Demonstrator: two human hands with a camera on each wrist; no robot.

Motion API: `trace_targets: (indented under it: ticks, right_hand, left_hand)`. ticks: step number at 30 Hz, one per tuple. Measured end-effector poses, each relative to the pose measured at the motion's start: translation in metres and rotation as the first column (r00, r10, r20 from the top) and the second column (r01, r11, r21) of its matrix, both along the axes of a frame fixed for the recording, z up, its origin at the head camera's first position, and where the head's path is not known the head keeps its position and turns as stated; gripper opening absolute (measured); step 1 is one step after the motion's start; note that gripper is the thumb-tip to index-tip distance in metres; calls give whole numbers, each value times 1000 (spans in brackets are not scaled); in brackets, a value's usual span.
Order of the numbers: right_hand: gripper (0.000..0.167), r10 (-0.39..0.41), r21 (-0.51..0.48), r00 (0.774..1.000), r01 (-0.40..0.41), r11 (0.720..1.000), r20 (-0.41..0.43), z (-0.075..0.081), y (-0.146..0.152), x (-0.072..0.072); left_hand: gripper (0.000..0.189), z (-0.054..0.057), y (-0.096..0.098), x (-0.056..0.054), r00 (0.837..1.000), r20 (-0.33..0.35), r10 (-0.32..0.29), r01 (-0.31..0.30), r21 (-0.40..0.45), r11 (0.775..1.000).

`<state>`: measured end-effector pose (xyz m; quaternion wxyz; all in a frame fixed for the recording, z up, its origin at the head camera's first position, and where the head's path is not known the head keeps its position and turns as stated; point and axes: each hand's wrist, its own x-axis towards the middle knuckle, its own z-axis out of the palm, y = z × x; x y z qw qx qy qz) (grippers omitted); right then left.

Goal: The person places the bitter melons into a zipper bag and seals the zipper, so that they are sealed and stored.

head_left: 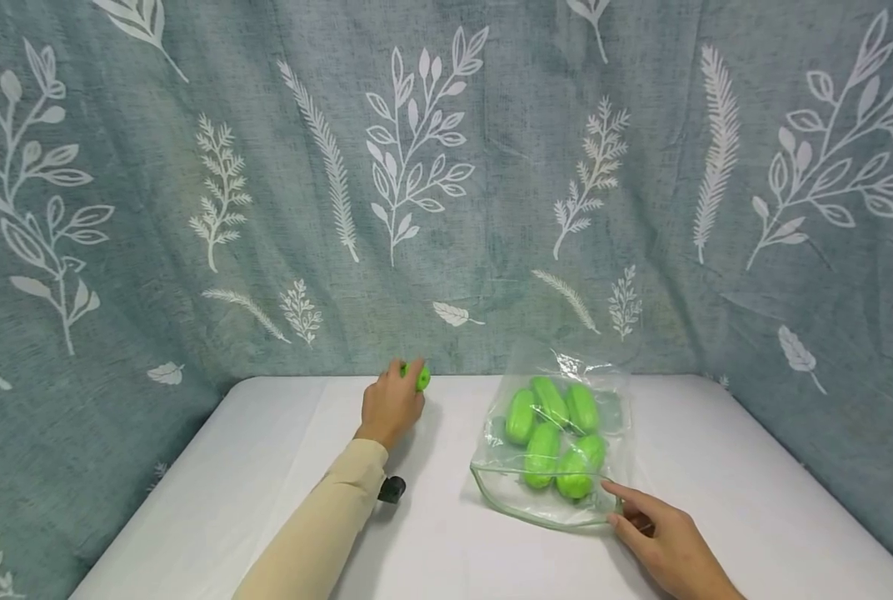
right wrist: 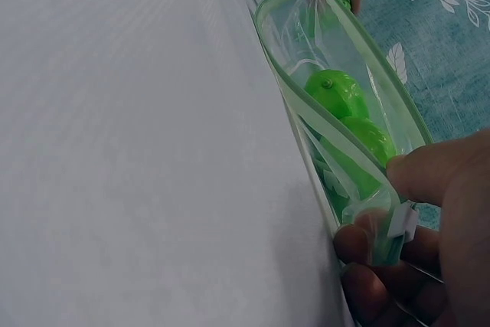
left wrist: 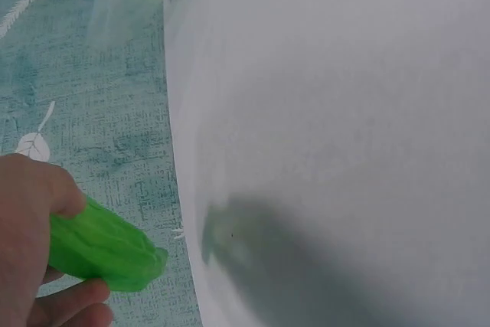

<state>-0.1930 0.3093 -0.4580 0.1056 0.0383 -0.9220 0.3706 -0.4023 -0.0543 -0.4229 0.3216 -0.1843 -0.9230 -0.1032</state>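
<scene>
Near the far edge of the table, my left hand (head_left: 392, 406) grips a green cucumber (head_left: 423, 378), its fingers curled round it. In the left wrist view the ridged cucumber (left wrist: 115, 254) pokes out past the fingers, its stubby end free, above the table. A clear zip bag (head_left: 514, 511) with green trim lies right of centre, mouth towards me. Several green cucumbers (head_left: 542, 454) are inside it. My right hand (head_left: 667, 533) pinches the bag's near right corner between thumb and fingers. Beside the thumb sits a white zip slider (right wrist: 403, 220); the mouth stands open in the right wrist view.
The white table (head_left: 259, 467) runs back to a blue-green curtain (head_left: 446, 317) with white leaf prints. A small black device (head_left: 391, 489) shows at the left forearm, which reaches across the table left of the bag.
</scene>
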Motion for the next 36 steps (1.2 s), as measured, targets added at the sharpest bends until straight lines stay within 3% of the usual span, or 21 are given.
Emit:
trace_targets:
  ticks: [5, 11, 20, 30, 36]
  right_hand:
    - [43, -6, -7, 1000, 6, 1000, 14, 1, 0, -2]
    - [42, -5, -13, 1000, 5, 1000, 16, 1, 1, 2]
    - [43, 11, -30, 1000, -11, 999, 16, 2, -2, 0]
    - [43, 1, -17, 1000, -1, 1000, 1, 4, -1, -2]
    - [44, -1, -23, 1000, 2, 1000, 25, 3, 0, -1]
  left_hand:
    - [49, 3, 1, 9, 998, 61, 4, -11, 115, 993]
    - [48, 5, 3, 28, 984, 178, -14, -36, 272, 962]
    - [47, 3, -3, 49, 958, 285, -31, -105, 449, 887]
    - [44, -4, -9, 70, 927, 358, -111, -139, 602, 787]
    - [42, -9, -7, 84, 916, 372, -153, -132, 638, 759]
